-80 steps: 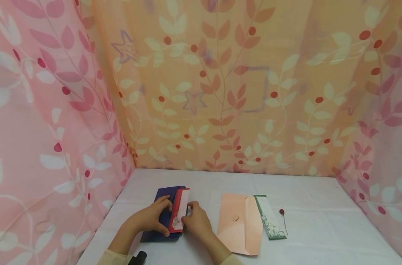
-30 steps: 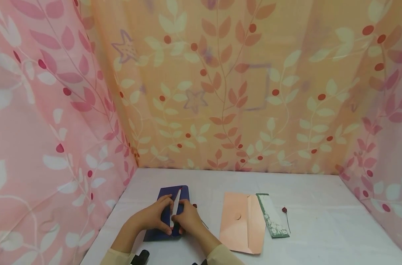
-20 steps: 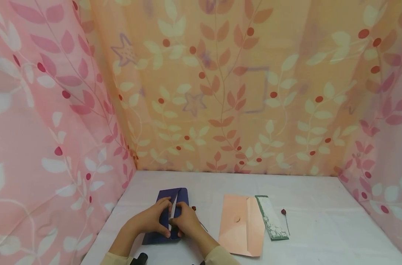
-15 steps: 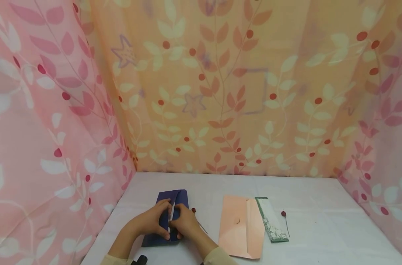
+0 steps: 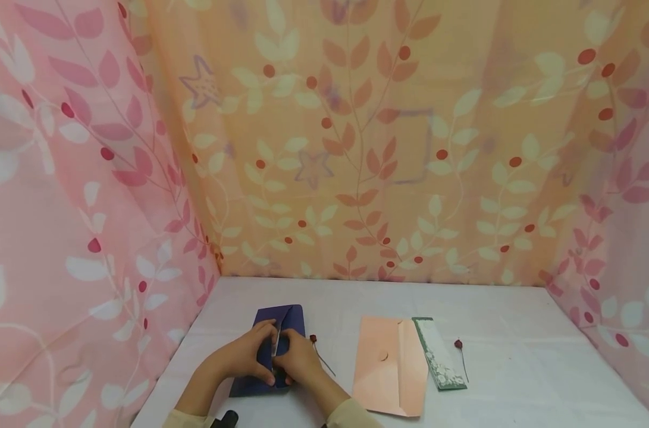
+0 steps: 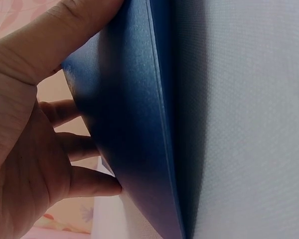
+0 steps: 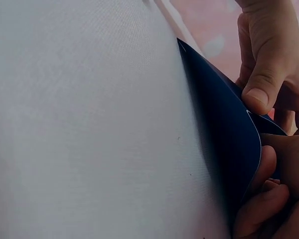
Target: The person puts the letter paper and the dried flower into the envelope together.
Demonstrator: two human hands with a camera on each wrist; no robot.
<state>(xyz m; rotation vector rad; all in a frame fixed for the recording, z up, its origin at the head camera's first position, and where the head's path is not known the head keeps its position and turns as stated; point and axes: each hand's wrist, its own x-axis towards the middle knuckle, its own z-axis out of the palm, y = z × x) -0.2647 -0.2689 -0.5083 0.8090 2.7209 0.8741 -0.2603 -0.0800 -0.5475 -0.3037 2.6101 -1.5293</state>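
Note:
A dark blue envelope (image 5: 294,318) lies on the left part of the table, its flap lifted to the right. Between flap and body shows a narrow white strip of a card (image 5: 275,346), the rest hidden inside. My left hand (image 5: 243,356) arches over the envelope, thumb near and fingertips far, holding its opening edge; in the left wrist view the envelope (image 6: 134,99) bends between them. At the opening, my right hand (image 5: 303,359) pinches the card's end. In the right wrist view its curled fingers (image 7: 264,204) are at the edge of the flap (image 7: 229,144).
Beside the right hand lies a small dried red rose (image 5: 313,338) on a thin stem. Farther right are a peach envelope (image 5: 375,368) with its flap unfolded, a green-bordered card (image 5: 436,353) and another dried rose (image 5: 458,344). Patterned curtains (image 5: 356,148) enclose the white table.
The red-bordered card, seen above the blue envelope at first, has gone down into it until only a white strip shows. The right hand has moved left with it, uncovering the nearer rose.

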